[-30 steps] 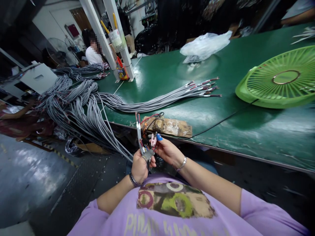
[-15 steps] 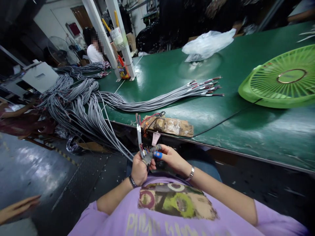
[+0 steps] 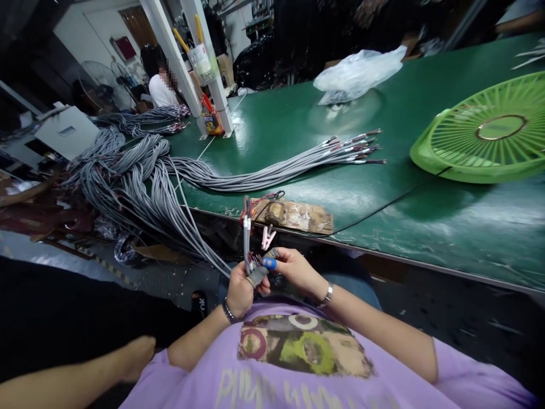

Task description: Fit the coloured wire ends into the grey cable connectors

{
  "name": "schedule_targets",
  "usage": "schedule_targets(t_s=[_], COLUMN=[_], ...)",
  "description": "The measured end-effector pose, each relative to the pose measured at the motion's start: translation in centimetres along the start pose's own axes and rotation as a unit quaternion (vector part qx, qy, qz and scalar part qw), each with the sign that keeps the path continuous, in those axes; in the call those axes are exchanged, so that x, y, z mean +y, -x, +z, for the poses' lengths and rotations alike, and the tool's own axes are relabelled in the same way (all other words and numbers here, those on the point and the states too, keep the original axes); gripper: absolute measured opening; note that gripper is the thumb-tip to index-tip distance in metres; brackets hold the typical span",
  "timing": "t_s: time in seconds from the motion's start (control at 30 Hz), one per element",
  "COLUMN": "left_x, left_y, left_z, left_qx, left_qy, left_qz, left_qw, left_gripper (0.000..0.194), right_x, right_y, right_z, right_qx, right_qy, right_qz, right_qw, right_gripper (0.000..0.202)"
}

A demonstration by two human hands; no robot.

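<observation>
Close to my body, below the table's front edge, my left hand (image 3: 242,289) is closed around several grey cables (image 3: 247,244). Their stripped ends and thin coloured wires (image 3: 254,260) stick out above the fist. My right hand (image 3: 293,270) meets it from the right, thumb and forefinger pinched at the tips of the thin wires. Grey wrapping covers fingers on both hands, and a blue band circles my right thumb. Just above the fingers a pink clip (image 3: 267,237) hangs by the table edge. Exactly which wires the right fingers hold is hidden.
Along the green table (image 3: 276,119) lies a long bundle of grey cables (image 3: 272,177), heaped at left. A wooden block (image 3: 302,217) sits at the edge. A green fan (image 3: 485,133) stands right, a plastic bag (image 3: 360,74) behind. Another person's arm (image 3: 85,372) reaches in at lower left.
The raised cable ends have swung slightly right, and the thin wires now sit bunched by my right fingertips. Another person's arm and dark-clothed leg have come further in from the left.
</observation>
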State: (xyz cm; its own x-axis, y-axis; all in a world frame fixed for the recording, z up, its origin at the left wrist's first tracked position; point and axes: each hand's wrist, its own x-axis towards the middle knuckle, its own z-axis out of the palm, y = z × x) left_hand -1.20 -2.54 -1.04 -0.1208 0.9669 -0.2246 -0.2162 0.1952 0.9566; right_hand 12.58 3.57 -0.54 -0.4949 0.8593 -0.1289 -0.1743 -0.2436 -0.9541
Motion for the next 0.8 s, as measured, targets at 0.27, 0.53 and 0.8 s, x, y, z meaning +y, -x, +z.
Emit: schedule_targets(t_s=[0.27,0.53,0.8], left_x=[0.7,2.4,2.3], left_y=[-0.2,-0.7,-1.3], left_z=[0.7,1.0,1.5], left_qx=[0.046,0.027,0.025], left_qy=[0.059,0.084,0.087], left_qz=[-0.01,-0.028,-0.03], left_qw=[0.997,0.996,0.995], left_gripper=[0.03,0.031,0.028], right_x=[0.3,1.3,0.3], right_y=[0.2,-2.0,-3.5], right_z=[-0.2,-1.6,-0.6], right_qx=[0.017,0.031,-0.003], right_qy=[-0.025,-0.243,-0.302], right_qz=[-0.01,0.076,0.072], right_qw=[1.0,0.966,0.95], right_gripper=[0.031,0.038,0.033])
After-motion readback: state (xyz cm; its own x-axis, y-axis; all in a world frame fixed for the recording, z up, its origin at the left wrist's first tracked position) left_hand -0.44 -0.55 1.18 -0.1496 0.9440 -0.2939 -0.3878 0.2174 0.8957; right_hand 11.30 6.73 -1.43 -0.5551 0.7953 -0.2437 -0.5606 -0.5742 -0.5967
